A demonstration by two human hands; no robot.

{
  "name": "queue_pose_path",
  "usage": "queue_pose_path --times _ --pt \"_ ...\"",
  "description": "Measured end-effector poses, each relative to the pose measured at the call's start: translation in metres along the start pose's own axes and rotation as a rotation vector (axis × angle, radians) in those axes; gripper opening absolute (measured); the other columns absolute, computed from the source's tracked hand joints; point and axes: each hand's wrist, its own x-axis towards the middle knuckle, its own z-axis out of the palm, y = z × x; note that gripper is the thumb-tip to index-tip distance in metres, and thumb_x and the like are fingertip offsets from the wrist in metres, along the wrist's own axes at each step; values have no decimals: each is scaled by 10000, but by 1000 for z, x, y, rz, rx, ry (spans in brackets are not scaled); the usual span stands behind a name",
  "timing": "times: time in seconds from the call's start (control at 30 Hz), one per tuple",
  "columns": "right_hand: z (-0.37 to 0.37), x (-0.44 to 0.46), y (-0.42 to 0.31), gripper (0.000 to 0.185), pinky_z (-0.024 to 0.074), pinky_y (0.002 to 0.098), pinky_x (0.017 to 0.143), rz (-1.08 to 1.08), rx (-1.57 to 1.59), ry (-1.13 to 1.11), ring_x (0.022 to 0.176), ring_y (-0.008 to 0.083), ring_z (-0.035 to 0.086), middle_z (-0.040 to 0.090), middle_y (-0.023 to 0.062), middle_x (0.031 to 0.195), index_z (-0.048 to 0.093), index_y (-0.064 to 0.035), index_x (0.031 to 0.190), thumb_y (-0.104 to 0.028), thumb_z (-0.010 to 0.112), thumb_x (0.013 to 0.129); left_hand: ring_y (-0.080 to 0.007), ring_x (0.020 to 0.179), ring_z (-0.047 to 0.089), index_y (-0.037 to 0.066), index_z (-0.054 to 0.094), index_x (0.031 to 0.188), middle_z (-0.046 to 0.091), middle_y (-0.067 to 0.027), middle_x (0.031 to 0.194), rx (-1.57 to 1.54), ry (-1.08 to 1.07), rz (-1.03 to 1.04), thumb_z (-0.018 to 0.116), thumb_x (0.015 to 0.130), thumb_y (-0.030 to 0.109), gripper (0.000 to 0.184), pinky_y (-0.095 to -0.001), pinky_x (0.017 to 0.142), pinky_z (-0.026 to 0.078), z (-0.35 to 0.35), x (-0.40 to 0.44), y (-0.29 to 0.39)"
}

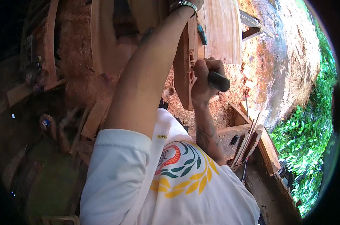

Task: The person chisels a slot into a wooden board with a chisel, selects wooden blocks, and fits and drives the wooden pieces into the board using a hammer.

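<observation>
My right hand is closed in a fist round the dark, rounded handle of a tool. The tool's working end is hidden, so I cannot tell its kind. Just left of this fist runs a wooden beam with wood chips along its edge. My left arm stretches forward across the view, a studded bracelet at its wrist. Only a sliver of my left hand shows at the top edge; its fingers are out of view. A chisel-like tool with a teal and black handle lies between the hands.
A wide plank lies at the upper right, beside a dark metal piece. Shavings cover the ground. Offcuts and thin sticks lean at the lower right. More boards stand at the left. Green plants grow at the far right.
</observation>
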Motion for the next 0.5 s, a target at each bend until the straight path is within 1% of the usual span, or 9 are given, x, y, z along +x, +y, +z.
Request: queue_pose_path --times 0.07,0.13,0.23,0.3,0.33,0.37,0.43,0.47,0.5 --pt "-1 12 -20 229 408 254 631 8 146 -149 643 102 473 535 4 683 559 -30 787 -127 755 858 -498 1193 530 185 513 1166 533 -306 1269 45 -27 -174 665 756 129 441 -548 1017 428 -40 -15 34" --pt "-14 25 -18 237 422 259 624 1 235 -383 642 121 510 565 23 695 591 -16 843 -161 776 812 -495 1203 528 189 510 1169 522 -327 1273 30 12 -173 663 759 131 441 -560 991 448 -34 -13 29" --pt "-42 32 -32 227 431 279 590 84 -40 -524 642 139 537 613 46 720 599 -17 874 -152 766 804 -503 1205 523 170 511 1149 533 -328 1246 29 81 -118 642 758 95 419 -565 1026 413 -18 -13 32" --pt "-43 26 -68 191 446 310 570 -180 176 -243 584 159 532 599 42 684 560 -73 851 -147 736 850 -512 1203 520 150 514 1128 549 -318 1217 45 159 -77 621 756 58 399 -563 1075 367 -3 -6 20" --pt "-39 32 -102 184 360 303 544 -195 330 -304 538 140 417 481 20 637 493 -96 808 -179 617 915 -517 1188 509 109 509 1079 590 -285 1126 49 202 88 591 739 27 359 -569 1113 304 26 7 -5" --pt "-35 38 -135 246 274 297 518 -201 485 -370 491 121 303 363 -2 590 425 -120 764 -211 499 981 -520 1196 497 106 506 1072 596 -280 1110 -53 134 59 584 733 22 358 -578 1118 290 36 7 -14" --pt "-42 39 -146 142 339 314 538 -207 494 -348 483 146 360 417 19 604 489 -107 827 -151 496 962 -526 1214 473 100 501 1057 608 -269 1077 -259 27 25 570 721 12 355 -595 1129 263 26 15 -12" --pt "-49 35 -110 102 381 324 566 -420 77 -222 512 151 412 435 17 618 520 -98 836 -126 522 934 -492 1216 486 117 506 1060 609 -270 1090 -162 -11 2 561 716 4 365 -580 1128 268 13 10 -4" --pt "-44 25 -74 100 401 311 564 -360 -83 -139 541 139 458 481 14 632 546 -80 833 -118 571 922 -476 1190 507 120 508 1054 613 -261 1085 -89 67 9 556 718 -2 360 -573 1122 277 8 1 4"
